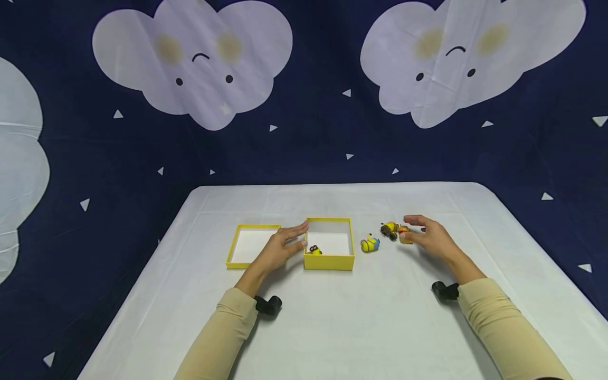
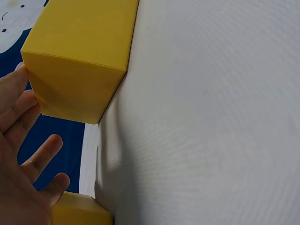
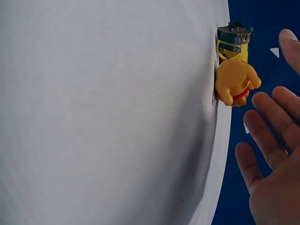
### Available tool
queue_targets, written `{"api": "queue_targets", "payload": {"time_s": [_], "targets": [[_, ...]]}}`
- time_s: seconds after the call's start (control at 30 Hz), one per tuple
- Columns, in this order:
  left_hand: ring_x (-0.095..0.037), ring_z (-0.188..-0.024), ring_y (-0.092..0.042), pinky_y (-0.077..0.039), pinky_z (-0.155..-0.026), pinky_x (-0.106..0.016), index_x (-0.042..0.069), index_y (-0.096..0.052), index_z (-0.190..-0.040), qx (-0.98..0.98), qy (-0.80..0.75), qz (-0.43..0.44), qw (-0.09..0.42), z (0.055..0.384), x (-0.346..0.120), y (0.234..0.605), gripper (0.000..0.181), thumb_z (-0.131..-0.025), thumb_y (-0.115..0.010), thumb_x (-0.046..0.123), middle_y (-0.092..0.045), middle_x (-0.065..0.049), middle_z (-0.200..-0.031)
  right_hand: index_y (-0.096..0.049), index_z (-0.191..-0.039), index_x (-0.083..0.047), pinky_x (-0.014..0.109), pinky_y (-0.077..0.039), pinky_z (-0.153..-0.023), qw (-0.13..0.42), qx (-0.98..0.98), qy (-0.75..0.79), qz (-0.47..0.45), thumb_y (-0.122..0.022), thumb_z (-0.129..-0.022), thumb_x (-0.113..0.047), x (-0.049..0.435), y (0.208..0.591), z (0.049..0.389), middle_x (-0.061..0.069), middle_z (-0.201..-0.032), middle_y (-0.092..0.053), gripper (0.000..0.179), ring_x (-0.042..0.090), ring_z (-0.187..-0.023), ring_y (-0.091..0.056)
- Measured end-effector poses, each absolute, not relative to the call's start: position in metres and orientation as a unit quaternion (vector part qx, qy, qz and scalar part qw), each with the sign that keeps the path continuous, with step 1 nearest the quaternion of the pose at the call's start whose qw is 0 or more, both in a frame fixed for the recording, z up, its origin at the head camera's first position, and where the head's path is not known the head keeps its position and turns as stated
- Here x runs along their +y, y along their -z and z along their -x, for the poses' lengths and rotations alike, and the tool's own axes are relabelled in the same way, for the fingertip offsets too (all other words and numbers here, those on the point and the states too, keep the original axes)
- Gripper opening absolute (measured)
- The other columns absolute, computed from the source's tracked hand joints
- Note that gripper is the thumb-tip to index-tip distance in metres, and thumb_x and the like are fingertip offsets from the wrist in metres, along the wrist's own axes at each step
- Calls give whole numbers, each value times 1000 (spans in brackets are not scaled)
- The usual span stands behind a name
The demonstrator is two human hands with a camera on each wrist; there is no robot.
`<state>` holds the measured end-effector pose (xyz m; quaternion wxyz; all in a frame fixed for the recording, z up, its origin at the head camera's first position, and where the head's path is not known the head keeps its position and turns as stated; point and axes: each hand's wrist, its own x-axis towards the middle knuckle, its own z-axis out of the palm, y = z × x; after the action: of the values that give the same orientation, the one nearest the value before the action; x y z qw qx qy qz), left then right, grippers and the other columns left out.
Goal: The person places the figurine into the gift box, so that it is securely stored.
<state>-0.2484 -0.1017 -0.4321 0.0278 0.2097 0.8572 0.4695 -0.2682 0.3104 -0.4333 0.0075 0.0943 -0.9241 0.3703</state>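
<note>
My left hand (image 1: 277, 248) rests at the left side of an open yellow box (image 1: 329, 263) with a white inside, its fingers extended along the wall. In the left wrist view, the fingertips are right at the edge of the yellow box (image 2: 75, 89). A small yellow toy figure with goggles (image 1: 315, 251) is in the box's near left corner. My right hand (image 1: 432, 240) hovers with spread fingers beside an orange toy figure with a red band (image 3: 236, 79). Close against that figure is a yellow and dark toy figure (image 1: 389, 229).
Left of the box lies its shallow yellow-rimmed lid (image 1: 249, 245), partly behind my left hand. A yellow and blue toy figure (image 1: 370, 244) lies just right of the box. White cloth covers the table (image 1: 361, 322); a dark blue cloud-patterned curtain (image 1: 313, 153) hangs behind.
</note>
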Motion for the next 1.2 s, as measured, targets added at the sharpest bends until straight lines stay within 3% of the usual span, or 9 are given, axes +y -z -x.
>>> {"api": "queue_targets", "payload": {"time_s": [0.17,0.47,0.83,1.2], "targets": [[-21,-138,-36,-10,-122,-45,11,-51,-135,857,-470,-208,28,249,-102,433,47,-91,-62,24,-43,11,-147,-45,-136,0,57,-33,-106,-12,-923,-374,-88,-69,-85,-33,315,436,269,24,-140,-47,64,41,-132,-38],[-21,-138,-35,-10,-122,-45,13,-51,-136,860,-466,-205,28,249,-102,433,48,-91,-62,25,-42,12,-147,-46,-136,-1,58,-38,-101,-23,-929,-361,-85,-69,-84,-39,324,443,270,25,-139,-47,68,44,-128,-42],[-21,-138,-36,-9,-122,-46,13,-52,-135,857,-473,-203,24,249,-102,432,47,-91,-63,25,-44,12,-146,-44,-136,3,63,-25,-108,-33,-925,-365,-101,-68,-86,-31,326,445,272,28,-140,-45,65,46,-133,-34],[-20,-139,-35,-12,-122,-46,13,-50,-136,859,-471,-199,32,248,-101,433,48,-91,-62,24,-42,13,-147,-47,-135,0,63,-24,-108,-48,-930,-351,-97,-68,-86,-33,326,447,275,29,-139,-45,63,49,-131,-35]]}}
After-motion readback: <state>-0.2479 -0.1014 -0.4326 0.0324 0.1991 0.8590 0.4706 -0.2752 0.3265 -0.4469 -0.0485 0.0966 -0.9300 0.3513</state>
